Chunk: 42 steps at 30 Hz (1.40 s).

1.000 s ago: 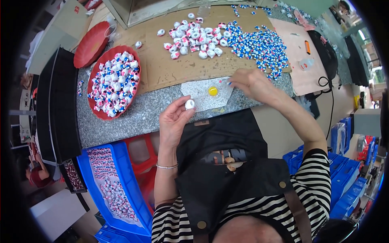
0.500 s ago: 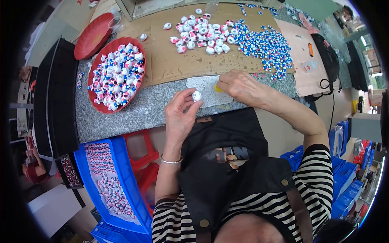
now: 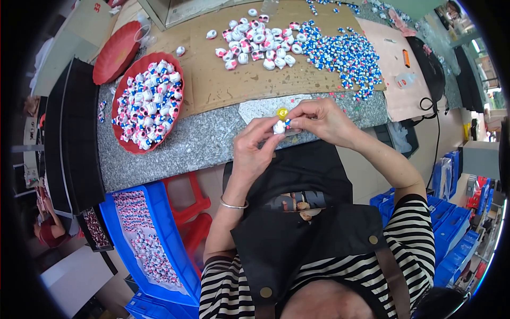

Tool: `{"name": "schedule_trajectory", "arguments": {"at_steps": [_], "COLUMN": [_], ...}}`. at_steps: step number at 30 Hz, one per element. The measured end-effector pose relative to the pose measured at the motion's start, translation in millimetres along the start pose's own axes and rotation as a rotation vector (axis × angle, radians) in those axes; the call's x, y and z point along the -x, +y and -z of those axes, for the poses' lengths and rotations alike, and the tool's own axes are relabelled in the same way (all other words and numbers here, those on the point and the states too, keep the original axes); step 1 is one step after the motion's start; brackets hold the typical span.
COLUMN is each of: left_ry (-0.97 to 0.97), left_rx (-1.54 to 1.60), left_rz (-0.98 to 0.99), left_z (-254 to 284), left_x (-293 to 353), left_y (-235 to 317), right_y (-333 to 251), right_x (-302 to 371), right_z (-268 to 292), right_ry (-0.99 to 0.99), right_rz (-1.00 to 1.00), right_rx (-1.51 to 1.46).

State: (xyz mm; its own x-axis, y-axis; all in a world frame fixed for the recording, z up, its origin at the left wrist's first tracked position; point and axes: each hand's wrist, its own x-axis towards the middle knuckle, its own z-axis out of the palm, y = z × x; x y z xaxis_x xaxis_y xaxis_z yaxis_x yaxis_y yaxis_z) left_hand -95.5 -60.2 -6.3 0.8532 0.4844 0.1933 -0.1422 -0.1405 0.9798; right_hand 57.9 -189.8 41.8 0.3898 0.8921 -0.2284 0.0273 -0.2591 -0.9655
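Near the table's front edge, my left hand pinches a small white figurine head between thumb and fingertips. My right hand is closed on a tiny blue-and-white figurine body, which meets the head's right side; whether they are joined cannot be made out. Just beyond the fingertips sits a round yellow piece on a pale sheet. Farther back, loose white-and-pink heads are heaped on the cardboard. Many small blue-and-white bodies are spread to their right.
On the left stands a scalloped red dish full of white, blue and pink figurines, with another red dish behind. An orange-handled tool and a clear bottle lie right. Below left are a blue crate and red stool.
My left hand has moved right and slightly down with the white head. My right hand has come away from the yellow piece and now holds a blue-and-white body against the head.
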Motion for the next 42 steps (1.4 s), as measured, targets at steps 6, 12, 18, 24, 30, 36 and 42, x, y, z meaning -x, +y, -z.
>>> {"name": "schedule_trajectory", "arguments": {"at_steps": [6, 12, 18, 24, 30, 36, 42], "left_ry": [-0.297, -0.321, 0.049, 0.435, 0.329, 0.179, 0.135], "left_rx": [0.422, 0.474, -0.041, -0.98, -1.016, -1.047, -0.661], "left_rz": [0.262, 0.439, 0.124, -0.256, -0.464, -0.098, 0.0], "left_z": [5, -4, 68, 164, 91, 52, 52], "left_x": [-3, -5, -16, -34, -75, -129, -125], "left_y": [9, 15, 33, 46, 38, -3, -14], "right_y": [-14, -11, 21, 43, 34, 35, 15], "right_x": [23, 26, 22, 15, 15, 12, -26], "right_z": [-4, 8, 68, 121, 118, 108, 68], "right_ry": [0.082, 0.054, 0.446, 0.353, 0.284, 0.377, 0.31], "right_rz": [0.552, 0.465, 0.435, 0.447, 0.37, 0.34, 0.464], "right_rx": [0.551, 0.444, 0.748, 1.112, 1.269, 1.168, 0.941]}}
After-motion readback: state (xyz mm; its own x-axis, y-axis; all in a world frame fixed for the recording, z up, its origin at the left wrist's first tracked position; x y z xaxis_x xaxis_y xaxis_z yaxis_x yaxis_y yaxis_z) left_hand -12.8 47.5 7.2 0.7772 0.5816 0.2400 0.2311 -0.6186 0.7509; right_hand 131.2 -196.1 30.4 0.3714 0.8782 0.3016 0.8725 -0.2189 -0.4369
